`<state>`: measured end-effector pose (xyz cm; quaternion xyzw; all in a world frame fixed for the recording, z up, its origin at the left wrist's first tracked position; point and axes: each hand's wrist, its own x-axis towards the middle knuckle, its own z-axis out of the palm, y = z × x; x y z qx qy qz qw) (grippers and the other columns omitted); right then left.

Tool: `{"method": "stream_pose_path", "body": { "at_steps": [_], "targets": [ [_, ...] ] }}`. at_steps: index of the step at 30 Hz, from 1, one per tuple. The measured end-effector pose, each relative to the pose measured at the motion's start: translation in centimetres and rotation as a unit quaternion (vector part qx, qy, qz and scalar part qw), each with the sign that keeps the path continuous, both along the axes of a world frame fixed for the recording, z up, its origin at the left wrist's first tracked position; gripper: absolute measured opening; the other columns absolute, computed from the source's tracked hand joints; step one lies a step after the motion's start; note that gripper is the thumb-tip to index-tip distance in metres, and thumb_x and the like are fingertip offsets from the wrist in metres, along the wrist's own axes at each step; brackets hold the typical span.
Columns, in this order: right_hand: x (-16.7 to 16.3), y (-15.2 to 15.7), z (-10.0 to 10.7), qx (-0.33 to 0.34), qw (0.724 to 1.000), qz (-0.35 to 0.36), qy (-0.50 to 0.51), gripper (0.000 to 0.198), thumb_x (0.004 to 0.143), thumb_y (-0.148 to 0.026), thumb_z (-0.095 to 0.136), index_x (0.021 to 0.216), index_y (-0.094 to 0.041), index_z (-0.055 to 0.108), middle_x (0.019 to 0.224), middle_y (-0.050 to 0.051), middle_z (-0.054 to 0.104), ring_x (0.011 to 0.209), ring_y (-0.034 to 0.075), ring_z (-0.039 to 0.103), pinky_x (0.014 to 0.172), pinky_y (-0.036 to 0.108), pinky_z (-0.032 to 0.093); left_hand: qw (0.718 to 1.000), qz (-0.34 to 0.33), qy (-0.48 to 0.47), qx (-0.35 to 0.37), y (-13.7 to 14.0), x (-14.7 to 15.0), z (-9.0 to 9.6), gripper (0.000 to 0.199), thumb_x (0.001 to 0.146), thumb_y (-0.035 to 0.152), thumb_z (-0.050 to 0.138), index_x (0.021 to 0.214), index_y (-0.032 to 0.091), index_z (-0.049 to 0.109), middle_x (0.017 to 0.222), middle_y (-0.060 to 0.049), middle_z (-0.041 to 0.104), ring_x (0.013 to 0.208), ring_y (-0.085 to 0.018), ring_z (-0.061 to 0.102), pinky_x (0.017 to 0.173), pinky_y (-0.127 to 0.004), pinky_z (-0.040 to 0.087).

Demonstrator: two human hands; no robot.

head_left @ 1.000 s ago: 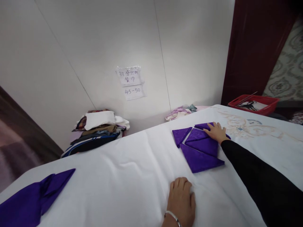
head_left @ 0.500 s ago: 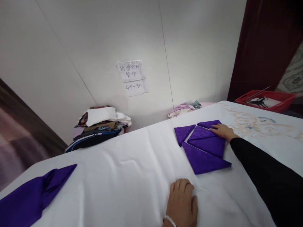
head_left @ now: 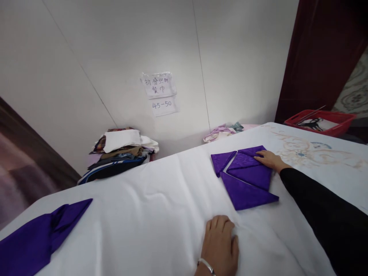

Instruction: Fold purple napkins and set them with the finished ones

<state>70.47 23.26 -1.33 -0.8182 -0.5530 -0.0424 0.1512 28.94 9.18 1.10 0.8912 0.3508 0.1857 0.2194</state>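
Note:
Several folded purple napkins (head_left: 245, 193) with sharp corners lie close together on the white tablecloth (head_left: 138, 226), thin white gaps showing between some of them. My right hand (head_left: 268, 160), in a black sleeve, is at their upper right, its fingertips pinched at the edge of a purple napkin (head_left: 253, 150). Below the group, my left hand (head_left: 220, 243) rests palm down on the cloth, holding nothing, its thumb apart from loosely bent fingers. A silver bracelet circles that wrist. Another purple cloth (head_left: 28, 239), loosely folded to a point, lies at the far left.
Behind the table's far edge sits a pile of folded clothes (head_left: 117, 151), with more crumpled fabric (head_left: 220, 133) farther right. A red basket (head_left: 340, 124) holding black hangers stands at the right corner. Handwritten paper signs (head_left: 161, 94) hang on the wall.
The white gap between the top napkin and the one below it has closed near my right hand. My left hand has hardly moved. The view has shifted slightly.

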Motion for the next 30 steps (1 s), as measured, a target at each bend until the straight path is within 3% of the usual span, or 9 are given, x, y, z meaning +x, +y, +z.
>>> {"method": "stream_pose_path", "body": {
  "at_steps": [3, 6, 12, 17, 21, 25, 30],
  "targets": [
    [-1.4, -0.5, 0.7, -0.009, 1.000, -0.018, -0.014, 0.048, 0.082, -0.053, 0.036, 0.117, -0.027, 0.055, 0.128, 0.007, 0.050, 0.119, 0.031, 0.039, 0.092, 0.058, 0.031, 1.000, 0.002, -0.003, -0.001, -0.1, 0.0, 0.1, 0.024, 0.078, 0.017, 0.048, 0.100, 0.023, 0.052, 0.108, -0.002, 0.052, 0.101, -0.020, 0.042, 0.090, -0.038, 0.033],
    [-2.7, -1.5, 1.3, 0.046, 0.998, -0.017, -0.041, 0.047, 0.083, -0.050, 0.035, 0.116, -0.023, 0.055, 0.131, 0.009, 0.047, 0.123, 0.030, 0.034, 0.097, 0.055, 0.028, 1.000, 0.001, -0.004, 0.002, -0.2, 0.0, 0.2, 0.024, 0.078, 0.016, 0.047, 0.101, 0.023, 0.052, 0.107, -0.002, 0.052, 0.101, -0.020, 0.042, 0.090, -0.039, 0.033],
    [-3.9, -5.8, 2.1, 0.147, 0.988, -0.012, 0.047, 0.040, 0.085, -0.038, 0.034, 0.106, -0.017, 0.061, 0.112, 0.011, 0.061, 0.106, 0.024, 0.052, 0.095, 0.036, 0.036, 0.999, 0.003, 0.018, 0.036, -0.3, -0.1, 0.5, 0.025, 0.079, 0.014, 0.044, 0.100, 0.023, 0.053, 0.105, -0.002, 0.053, 0.100, -0.020, 0.043, 0.090, -0.038, 0.034],
    [-4.0, -9.5, 2.1, 0.166, 0.971, -0.067, 0.162, 0.038, 0.082, -0.033, 0.036, 0.105, -0.017, 0.062, 0.112, 0.009, 0.062, 0.107, 0.023, 0.053, 0.094, 0.035, 0.038, 0.999, -0.004, 0.015, 0.052, 0.0, -0.1, 0.7, 0.024, 0.081, 0.015, 0.042, 0.100, 0.022, 0.053, 0.104, -0.003, 0.054, 0.100, -0.019, 0.045, 0.090, -0.037, 0.034],
    [-4.5, -10.9, 1.5, 0.158, 0.960, -0.107, 0.202, 0.040, 0.081, -0.029, 0.035, 0.108, -0.017, 0.061, 0.100, 0.009, 0.067, 0.096, 0.023, 0.060, 0.085, 0.037, 0.045, 0.998, -0.004, 0.016, 0.056, 0.2, 0.0, 0.6, 0.024, 0.081, 0.015, 0.041, 0.100, 0.022, 0.054, 0.105, -0.003, 0.054, 0.102, -0.019, 0.044, 0.091, -0.038, 0.033],
    [-6.0, -11.5, 1.1, 0.152, 0.956, -0.098, 0.231, 0.040, 0.079, -0.027, 0.037, 0.110, -0.015, 0.060, 0.101, 0.009, 0.067, 0.093, 0.023, 0.062, 0.083, 0.037, 0.047, 0.998, -0.005, 0.015, 0.060, 0.2, -0.1, 0.5, 0.025, 0.081, 0.015, 0.041, 0.101, 0.021, 0.054, 0.106, -0.003, 0.054, 0.103, -0.018, 0.044, 0.092, -0.037, 0.032],
    [-9.3, -13.2, 1.7, 0.149, 0.956, -0.053, 0.248, 0.039, 0.077, -0.025, 0.042, 0.110, -0.017, 0.060, 0.113, 0.009, 0.063, 0.102, 0.022, 0.058, 0.091, 0.037, 0.044, 0.997, -0.003, 0.015, 0.075, 0.1, -0.3, 0.5, 0.024, 0.080, 0.016, 0.042, 0.101, 0.021, 0.054, 0.106, -0.003, 0.055, 0.103, -0.018, 0.044, 0.092, -0.036, 0.032]
  ]
}}
